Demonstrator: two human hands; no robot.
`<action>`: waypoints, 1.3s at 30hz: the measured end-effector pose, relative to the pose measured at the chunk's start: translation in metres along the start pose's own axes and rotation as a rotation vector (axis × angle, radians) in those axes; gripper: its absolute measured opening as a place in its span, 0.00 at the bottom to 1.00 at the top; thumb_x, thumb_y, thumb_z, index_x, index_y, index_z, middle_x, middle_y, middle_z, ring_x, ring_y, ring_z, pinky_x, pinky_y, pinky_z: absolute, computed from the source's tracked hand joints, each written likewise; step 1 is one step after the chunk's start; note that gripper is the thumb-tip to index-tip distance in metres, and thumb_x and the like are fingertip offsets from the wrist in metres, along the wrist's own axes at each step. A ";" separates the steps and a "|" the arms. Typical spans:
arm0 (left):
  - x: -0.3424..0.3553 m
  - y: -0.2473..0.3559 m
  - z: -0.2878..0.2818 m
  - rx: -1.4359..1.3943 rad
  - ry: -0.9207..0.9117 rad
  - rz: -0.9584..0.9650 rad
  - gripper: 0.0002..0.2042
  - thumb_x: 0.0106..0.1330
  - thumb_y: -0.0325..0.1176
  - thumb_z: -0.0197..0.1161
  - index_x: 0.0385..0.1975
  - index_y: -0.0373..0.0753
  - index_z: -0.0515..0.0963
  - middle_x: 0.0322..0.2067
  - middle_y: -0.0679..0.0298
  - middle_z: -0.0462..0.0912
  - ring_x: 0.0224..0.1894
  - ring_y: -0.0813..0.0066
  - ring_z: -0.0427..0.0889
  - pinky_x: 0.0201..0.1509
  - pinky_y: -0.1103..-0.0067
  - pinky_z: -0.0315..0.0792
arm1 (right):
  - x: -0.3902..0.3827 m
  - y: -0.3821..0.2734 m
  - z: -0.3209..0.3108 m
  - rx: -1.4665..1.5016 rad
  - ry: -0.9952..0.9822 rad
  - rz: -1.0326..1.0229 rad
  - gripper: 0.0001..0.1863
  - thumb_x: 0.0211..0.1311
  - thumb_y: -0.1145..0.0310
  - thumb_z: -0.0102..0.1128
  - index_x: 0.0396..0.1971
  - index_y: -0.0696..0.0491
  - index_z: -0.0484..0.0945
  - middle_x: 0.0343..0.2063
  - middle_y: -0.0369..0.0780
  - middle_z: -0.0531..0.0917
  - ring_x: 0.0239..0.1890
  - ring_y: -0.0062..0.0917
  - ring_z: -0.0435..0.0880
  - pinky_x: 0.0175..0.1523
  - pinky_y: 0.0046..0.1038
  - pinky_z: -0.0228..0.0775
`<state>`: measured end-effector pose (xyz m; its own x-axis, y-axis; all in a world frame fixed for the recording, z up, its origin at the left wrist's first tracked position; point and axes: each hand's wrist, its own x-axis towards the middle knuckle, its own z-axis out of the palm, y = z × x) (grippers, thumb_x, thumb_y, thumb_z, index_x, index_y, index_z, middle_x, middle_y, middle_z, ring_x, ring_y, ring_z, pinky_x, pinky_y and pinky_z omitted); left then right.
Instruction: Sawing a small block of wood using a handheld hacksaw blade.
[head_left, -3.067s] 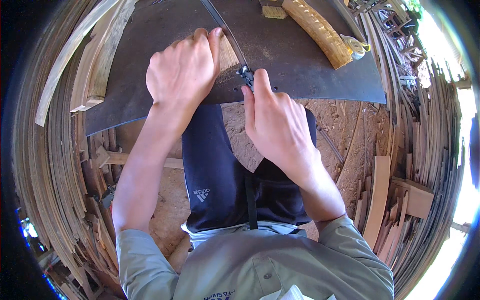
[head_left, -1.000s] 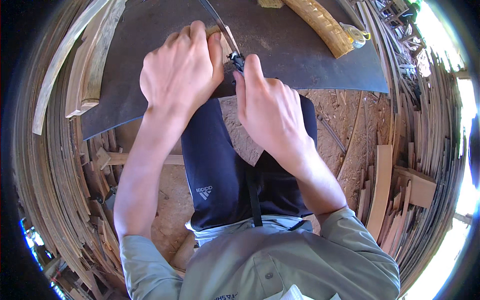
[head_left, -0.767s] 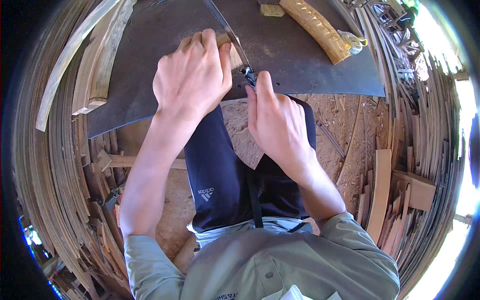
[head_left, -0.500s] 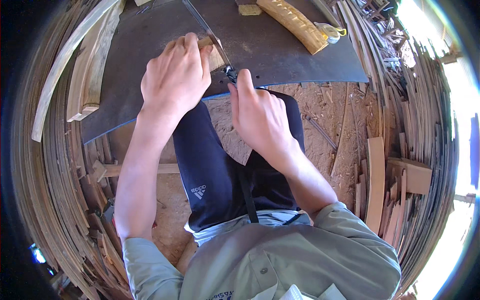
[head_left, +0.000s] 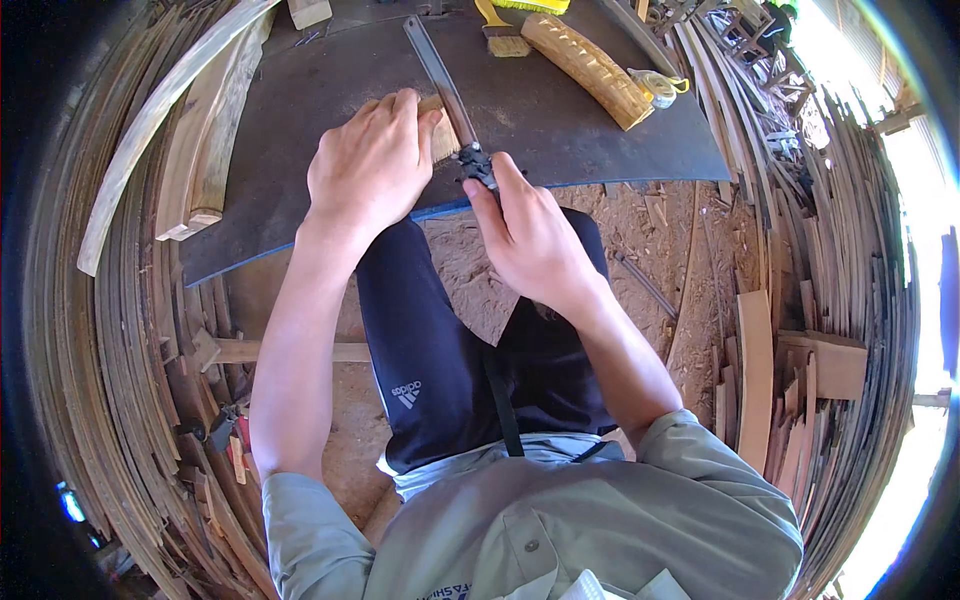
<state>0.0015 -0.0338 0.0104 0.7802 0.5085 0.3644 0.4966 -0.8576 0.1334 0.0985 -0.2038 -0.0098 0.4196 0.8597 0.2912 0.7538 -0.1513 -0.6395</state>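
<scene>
Steel, long and narrow, one blade (head_left: 440, 80), running away from me over the worktop (head_left: 610, 135), its far end angled to the left. Dark, wrapped-looking handle (head_left: 477, 165) at its near end; my right grip (head_left: 530, 222) is clenched around it, thumb and forefinger foremost. Pale wooden block (head_left: 445, 138), one, on the worktop close to the near edge, partly hidden by my left grip (head_left: 370, 160), which is folded over it with the thumb at its right side. The blade passes along the block's right side; whether the two touch, I cannot tell.

Worktop: dark, flat, blue along the near edge. Beyond the block: one paintbrush (head_left: 505, 38), yellow handle, bristles toward me; one yellow brush (head_left: 535, 5), cut by the upper rim of view. To the right: one curved golden-brown piece of wood (head_left: 585, 70), notched on top; beside its near end, one tape measure (head_left: 660, 88), pale with yellow. To the left: one slender curved strip (head_left: 150, 130), and two thicker timbers (head_left: 205, 150) lying side by side; farther off, one small block (head_left: 309, 12).

Outer surroundings: stacked wooden strips (head_left: 70, 260) at left, more stacked laths (head_left: 870, 230) at right, brown floor (head_left: 470, 260) below.
</scene>
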 end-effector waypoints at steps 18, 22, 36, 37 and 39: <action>0.005 -0.001 0.004 0.027 0.045 -0.042 0.16 0.81 0.43 0.52 0.40 0.37 0.80 0.37 0.56 0.90 0.41 0.60 0.92 0.41 0.66 0.87 | -0.013 0.004 0.000 -0.235 -0.028 0.086 0.12 0.78 0.66 0.57 0.46 0.59 0.68 0.13 0.50 0.77 0.18 0.50 0.81 0.24 0.48 0.69; 0.005 -0.003 0.004 0.015 0.026 -0.038 0.17 0.81 0.44 0.51 0.41 0.37 0.80 0.39 0.55 0.90 0.42 0.60 0.92 0.42 0.66 0.87 | -0.014 0.002 0.000 -0.244 -0.046 0.102 0.12 0.78 0.66 0.56 0.46 0.59 0.68 0.13 0.50 0.77 0.17 0.50 0.81 0.24 0.48 0.69; 0.000 0.001 0.004 0.042 0.088 -0.013 0.15 0.81 0.43 0.52 0.41 0.38 0.80 0.37 0.56 0.90 0.43 0.61 0.91 0.43 0.65 0.87 | -0.014 -0.004 0.001 -0.285 -0.015 0.107 0.11 0.78 0.66 0.56 0.45 0.58 0.67 0.13 0.49 0.78 0.18 0.49 0.81 0.24 0.49 0.70; 0.000 0.002 0.003 0.036 0.078 -0.025 0.15 0.81 0.43 0.52 0.41 0.38 0.80 0.37 0.56 0.90 0.43 0.61 0.91 0.43 0.65 0.87 | -0.015 -0.005 0.001 -0.282 -0.015 0.107 0.11 0.78 0.66 0.56 0.45 0.58 0.67 0.13 0.49 0.78 0.18 0.49 0.81 0.24 0.49 0.70; 0.001 0.003 0.002 0.031 0.073 -0.036 0.15 0.81 0.43 0.52 0.41 0.38 0.80 0.38 0.56 0.90 0.44 0.61 0.91 0.43 0.65 0.87 | -0.015 -0.006 0.002 -0.336 -0.002 0.081 0.11 0.79 0.65 0.53 0.41 0.57 0.67 0.13 0.48 0.78 0.16 0.48 0.82 0.21 0.47 0.73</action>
<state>0.0049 -0.0360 0.0090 0.7325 0.5311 0.4259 0.5365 -0.8354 0.1190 0.0865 -0.2148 -0.0113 0.4842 0.8392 0.2476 0.8426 -0.3709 -0.3906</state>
